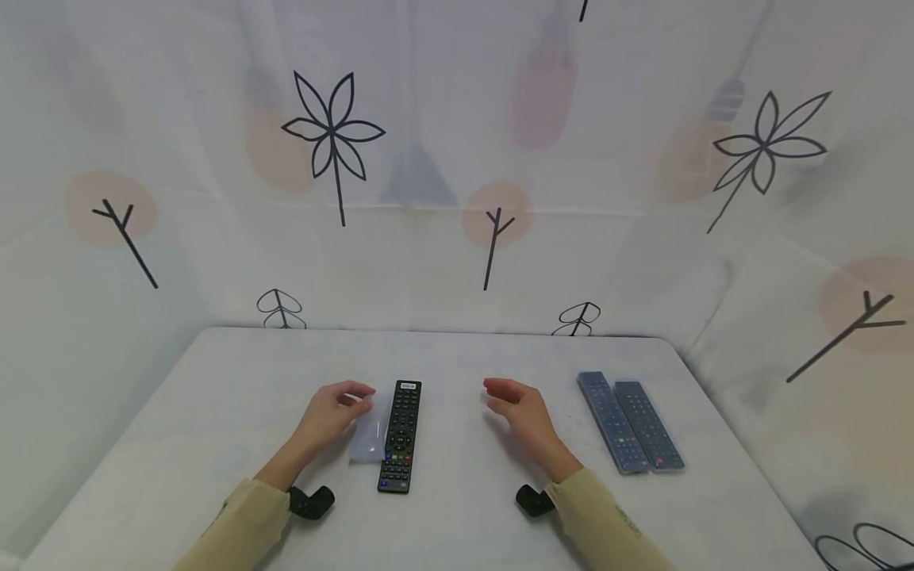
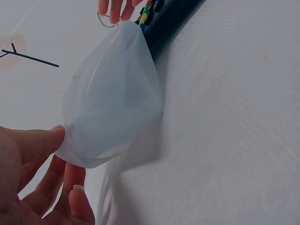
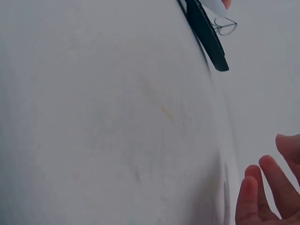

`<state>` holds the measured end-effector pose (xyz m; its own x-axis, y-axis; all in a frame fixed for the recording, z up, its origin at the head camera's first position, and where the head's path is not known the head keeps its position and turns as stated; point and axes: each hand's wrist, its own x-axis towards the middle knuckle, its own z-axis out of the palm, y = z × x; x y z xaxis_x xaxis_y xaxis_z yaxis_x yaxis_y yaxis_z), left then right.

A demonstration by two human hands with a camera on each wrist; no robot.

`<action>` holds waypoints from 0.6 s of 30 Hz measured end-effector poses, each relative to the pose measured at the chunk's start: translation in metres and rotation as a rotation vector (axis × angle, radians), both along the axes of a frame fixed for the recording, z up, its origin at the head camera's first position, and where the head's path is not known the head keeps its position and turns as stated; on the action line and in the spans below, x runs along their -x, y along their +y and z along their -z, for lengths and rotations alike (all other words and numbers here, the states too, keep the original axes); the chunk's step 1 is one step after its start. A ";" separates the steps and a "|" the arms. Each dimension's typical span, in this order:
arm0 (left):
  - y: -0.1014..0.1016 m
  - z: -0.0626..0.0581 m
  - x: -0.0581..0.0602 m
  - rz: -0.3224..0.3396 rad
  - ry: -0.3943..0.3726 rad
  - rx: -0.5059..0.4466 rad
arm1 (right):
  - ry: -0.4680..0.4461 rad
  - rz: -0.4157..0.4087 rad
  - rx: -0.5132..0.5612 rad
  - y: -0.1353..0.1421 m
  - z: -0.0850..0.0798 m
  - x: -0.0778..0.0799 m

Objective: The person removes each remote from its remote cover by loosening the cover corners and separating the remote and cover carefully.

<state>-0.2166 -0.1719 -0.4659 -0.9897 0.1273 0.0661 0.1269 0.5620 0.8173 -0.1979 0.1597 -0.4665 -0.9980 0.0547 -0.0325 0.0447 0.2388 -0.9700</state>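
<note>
Tan sleeves (image 1: 239, 527) with soft folds reach in from the lower edge of the frame, a dark, blunt wrist device (image 1: 312, 503) beside each cuff. At center left, the left hand (image 1: 330, 414) has its grip pinched on a plastic pouch (image 1: 369, 430), thumb on one side of the edge and fingers on the other. The pouch, thin, milky and translucent, bellies out above the bench (image 1: 457, 531) in the left wrist view; it looks almost weightless, limp and slick, apt to crumple or slide, and best held by a rim between thumb and fingertip. Just right of it lies a black remote control (image 1: 401, 436), long, slim and seemingly rigid, studded with small raised keys and a row of colored ones toward its near end; it is probably light, and a hold across its long sides near the middle would suit it. Right of center, the right hand (image 1: 527, 414) hovers with its grip empty, fingers loosely extended.

At middle right, two more remotes (image 1: 616, 424) rest side by side at a slant, their bluish haze suggesting a film covering. White and smooth from above, with rounded far corners, the bench shows a fine ribbed texture up close. Across the upper frame hangs a pale, lightly creased backdrop (image 1: 428, 262), printed with line-drawn flowers and peach discs.
</note>
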 end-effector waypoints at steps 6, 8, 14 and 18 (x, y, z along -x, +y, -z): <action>0.001 0.001 0.000 -0.002 0.002 -0.010 | -0.027 0.041 0.001 0.020 0.000 0.001; 0.001 0.002 0.001 -0.004 0.001 -0.006 | -0.036 0.055 -0.005 0.028 0.000 0.000; 0.001 0.003 0.001 -0.013 -0.002 0.014 | -0.041 0.084 -0.025 0.052 0.000 -0.005; 0.000 0.001 0.000 -0.016 -0.002 0.018 | -0.043 0.101 -0.036 0.068 -0.003 -0.011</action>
<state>-0.2168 -0.1714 -0.4674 -0.9918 0.1122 0.0614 0.1155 0.5787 0.8073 -0.1868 0.2275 -0.4636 -0.9851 0.1564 -0.0714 0.1117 0.2660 -0.9575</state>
